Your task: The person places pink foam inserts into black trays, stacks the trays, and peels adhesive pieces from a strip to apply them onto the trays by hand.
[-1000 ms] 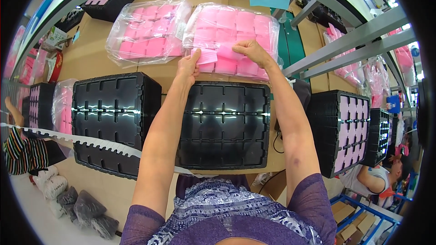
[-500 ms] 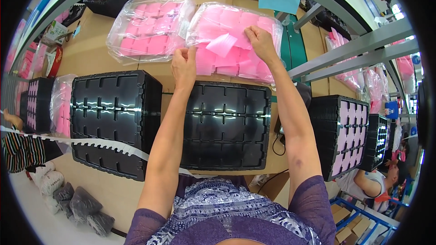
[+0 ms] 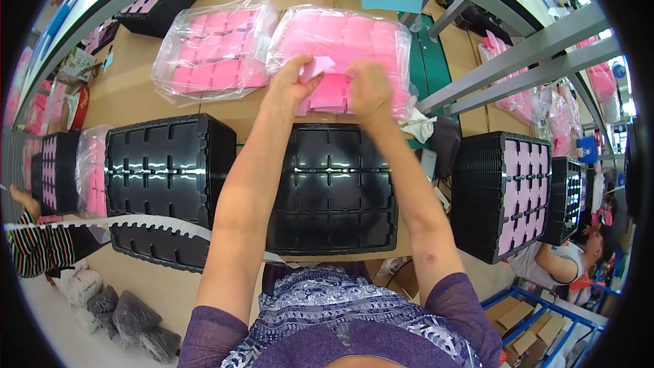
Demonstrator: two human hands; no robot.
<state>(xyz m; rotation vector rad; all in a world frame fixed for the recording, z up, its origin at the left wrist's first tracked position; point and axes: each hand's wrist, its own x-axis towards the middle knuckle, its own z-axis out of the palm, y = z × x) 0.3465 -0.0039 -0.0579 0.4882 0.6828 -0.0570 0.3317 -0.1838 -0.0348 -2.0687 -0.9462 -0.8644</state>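
1. Our left hand (image 3: 289, 85) has its fingers pinched on a pale pink piece (image 3: 318, 66), lifted at the open plastic bag of pink pieces (image 3: 340, 37).
2. Our right hand (image 3: 368, 92) rests on the pink stack (image 3: 330, 92) there; we cannot tell how its fingers sit.
3. An empty black tray (image 3: 334, 191) lies on the desk (image 3: 129, 92) just below both hands.

Short purple sleeves, blue-white patterned top w/ purple neckline — forearms & hands (image 3: 293, 88) bare
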